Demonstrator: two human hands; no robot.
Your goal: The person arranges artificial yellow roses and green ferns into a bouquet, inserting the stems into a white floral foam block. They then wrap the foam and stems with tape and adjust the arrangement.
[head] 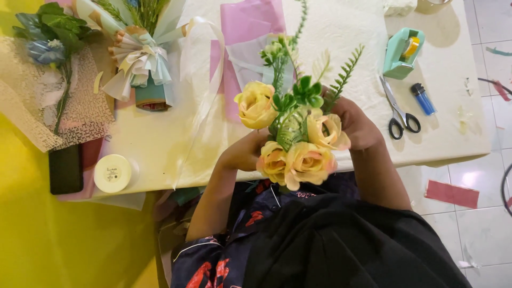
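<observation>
A bunch of artificial yellow-peach roses with green fern sprigs and leaves stands upright between my hands, above the table's near edge. My left hand grips the bunch from the left, low at the stems. From the right, my right hand closes around the stems and a rose. The stems themselves are hidden behind the blooms.
On the cream table lie a wrapped bouquet, pink and white wrapping sheets, a blue flower on mesh, a ribbon roll, a dark phone, scissors, a blue lighter and a teal tape dispenser.
</observation>
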